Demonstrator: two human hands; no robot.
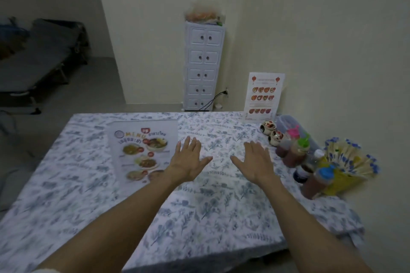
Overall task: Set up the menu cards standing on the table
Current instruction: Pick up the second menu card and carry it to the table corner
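A large menu card with food photos lies flat on the table, left of centre. A second menu card, white with red lanterns and small dish pictures, stands upright at the table's far right edge, leaning against the wall. My left hand hovers palm down just right of the flat card, fingers spread and holding nothing. My right hand is stretched out beside it over the bare cloth, also spread and holding nothing.
Sauce bottles with coloured caps, two small painted jars and a yellow holder of blue-tipped sticks crowd the table's right side. A white drawer cabinet stands by the far wall. A dark folding cot sits at left.
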